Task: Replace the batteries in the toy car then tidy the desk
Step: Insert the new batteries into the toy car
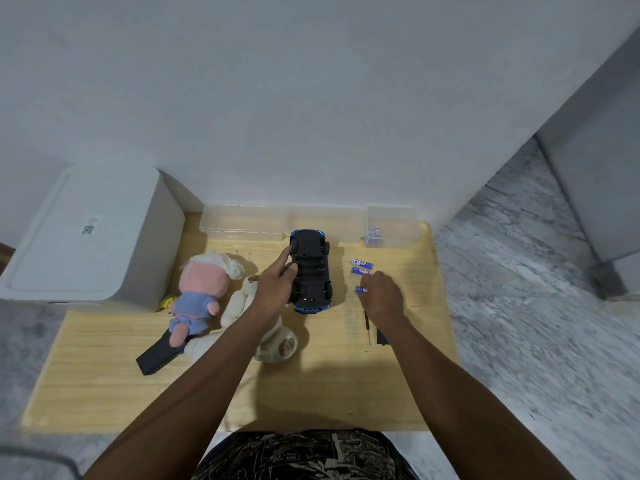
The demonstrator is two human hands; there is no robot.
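From the head view, a blue toy car (310,271) lies belly-up on the wooden desk (104,375), battery bay open. The left hand (275,289) grasps its left flank. The right hand (382,294) pinches a blue battery (359,289) just below two loose batteries (361,266); a screwdriver (366,325) lies nearby

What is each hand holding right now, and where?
Left hand grips the upturned toy car by its left side. Right hand pinches a battery.
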